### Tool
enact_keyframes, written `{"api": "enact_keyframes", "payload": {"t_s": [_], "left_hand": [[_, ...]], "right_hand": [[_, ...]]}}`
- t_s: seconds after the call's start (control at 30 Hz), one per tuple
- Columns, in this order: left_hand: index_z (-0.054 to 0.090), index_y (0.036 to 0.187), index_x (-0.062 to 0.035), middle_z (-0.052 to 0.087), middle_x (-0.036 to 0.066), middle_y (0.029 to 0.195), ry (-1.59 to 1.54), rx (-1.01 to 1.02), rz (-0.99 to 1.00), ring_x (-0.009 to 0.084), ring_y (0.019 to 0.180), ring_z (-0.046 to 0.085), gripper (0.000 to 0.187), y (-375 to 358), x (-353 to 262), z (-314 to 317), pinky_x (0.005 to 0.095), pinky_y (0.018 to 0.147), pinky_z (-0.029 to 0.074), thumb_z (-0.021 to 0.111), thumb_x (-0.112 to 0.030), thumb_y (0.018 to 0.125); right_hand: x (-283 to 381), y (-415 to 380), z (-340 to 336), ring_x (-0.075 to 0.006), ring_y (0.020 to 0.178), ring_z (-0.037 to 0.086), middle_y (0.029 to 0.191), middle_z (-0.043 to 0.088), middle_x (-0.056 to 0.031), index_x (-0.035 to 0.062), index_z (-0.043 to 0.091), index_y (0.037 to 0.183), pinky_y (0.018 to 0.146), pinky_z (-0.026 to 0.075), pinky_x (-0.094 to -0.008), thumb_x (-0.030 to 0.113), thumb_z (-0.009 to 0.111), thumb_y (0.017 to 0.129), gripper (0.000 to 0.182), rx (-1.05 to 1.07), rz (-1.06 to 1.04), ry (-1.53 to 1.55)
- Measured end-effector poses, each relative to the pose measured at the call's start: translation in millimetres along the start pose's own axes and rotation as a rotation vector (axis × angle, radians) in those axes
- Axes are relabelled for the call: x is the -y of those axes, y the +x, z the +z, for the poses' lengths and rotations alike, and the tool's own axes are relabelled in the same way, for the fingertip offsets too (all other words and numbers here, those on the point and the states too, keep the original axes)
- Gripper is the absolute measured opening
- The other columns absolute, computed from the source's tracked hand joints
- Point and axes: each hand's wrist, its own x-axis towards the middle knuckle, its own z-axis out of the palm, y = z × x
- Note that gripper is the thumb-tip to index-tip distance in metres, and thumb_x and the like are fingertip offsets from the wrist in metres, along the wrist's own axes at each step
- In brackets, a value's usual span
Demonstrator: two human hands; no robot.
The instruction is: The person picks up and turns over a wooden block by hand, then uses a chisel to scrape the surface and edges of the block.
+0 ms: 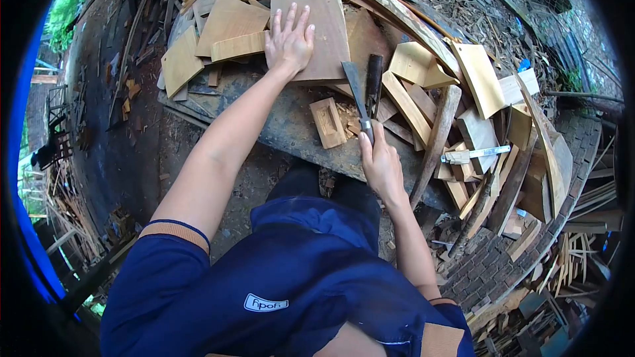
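My left hand (290, 43) lies flat with fingers spread on a broad wooden board (324, 33) at the back of the work table. My right hand (383, 165) is closed round the handle of a chisel (355, 89), whose long flat blade points away from me and widens toward its square end. Just beyond that hand is a second tool with a dark handle (374, 76); its other end is partly hidden. A small wooden block (327, 123) with a carved hollow sits left of the chisel, beside wood shavings (348, 119).
The dark work table (264, 122) has a curved front edge close to my body. Offcuts (231, 23) are piled at its back left. On the right lie more offcuts (476, 82), a rough stick (436, 142) and a white-and-blue utility knife (476, 154).
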Motion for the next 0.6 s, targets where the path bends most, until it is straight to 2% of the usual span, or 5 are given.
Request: {"api": "enact_keyframes", "payload": {"t_s": [0.13, 0.2, 0.4, 0.5, 0.6], "left_hand": [[0.037, 0.151, -0.0327, 0.028, -0.001, 0.161, 0.011, 0.007, 0.004, 0.0299, 0.148, 0.023, 0.052, -4.5, 0.4, 3.8, 0.0537, 0.116, 0.028, 0.039, -0.046, 0.101], [0.035, 0.152, -0.0328, 0.028, -0.001, 0.161, 0.017, 0.004, 0.004, 0.0297, 0.148, 0.023, 0.052, 0.9, 1.7, 3.9, 0.054, 0.116, 0.027, 0.039, -0.046, 0.101], [0.034, 0.152, -0.034, 0.024, -0.003, 0.163, -0.032, 0.034, -0.005, 0.0273, 0.15, 0.017, 0.053, 1.3, 3.1, 6.1, 0.0584, 0.117, 0.022, 0.036, -0.048, 0.101], [0.035, 0.152, -0.0328, 0.026, -0.001, 0.162, -0.004, -0.001, 0.019, 0.0305, 0.149, 0.021, 0.053, 1.7, 4.9, 7.5, 0.0562, 0.116, 0.025, 0.035, -0.048, 0.102], [0.034, 0.152, -0.0332, 0.025, -0.001, 0.162, 0.037, 0.024, -0.004, 0.0306, 0.149, 0.021, 0.053, 3.1, 3.6, 7.1, 0.056, 0.116, 0.025, 0.035, -0.049, 0.102]], "right_hand": [[-4.6, 0.3, 4.2, -0.0506, 0.083, 0.064, 0.083, 0.067, -0.03, 0.0031, 0.045, 0.129, 0.074, 0.05, -0.0587, 0.035, 0.045, 0.102, 0.042, -0.049, -0.016, -0.04], [-16.1, -6.3, 22.1, -0.0524, 0.077, 0.063, 0.079, 0.065, -0.0313, 0.0069, 0.044, 0.132, 0.071, 0.049, -0.0603, 0.038, 0.045, 0.102, 0.043, -0.117, -0.065, -0.012], [-9.6, -4.8, 13.2, -0.0523, 0.084, 0.063, 0.085, 0.066, -0.0305, 0.0083, 0.046, 0.127, 0.076, 0.049, -0.0602, 0.038, 0.045, 0.102, 0.039, -0.008, 0.034, 0.048], [-15.2, -9.6, 26.0, -0.0504, 0.083, 0.065, 0.086, 0.067, -0.0294, 0.0083, 0.046, 0.128, 0.074, 0.051, -0.0597, 0.037, 0.043, 0.102, 0.039, -0.146, -0.049, -0.034], [-18.1, -17.6, 33.8, -0.0513, 0.083, 0.064, 0.085, 0.067, -0.0297, 0.0064, 0.046, 0.126, 0.072, 0.051, -0.0602, 0.037, 0.043, 0.102, 0.039, -0.128, -0.021, 0.041]]}}
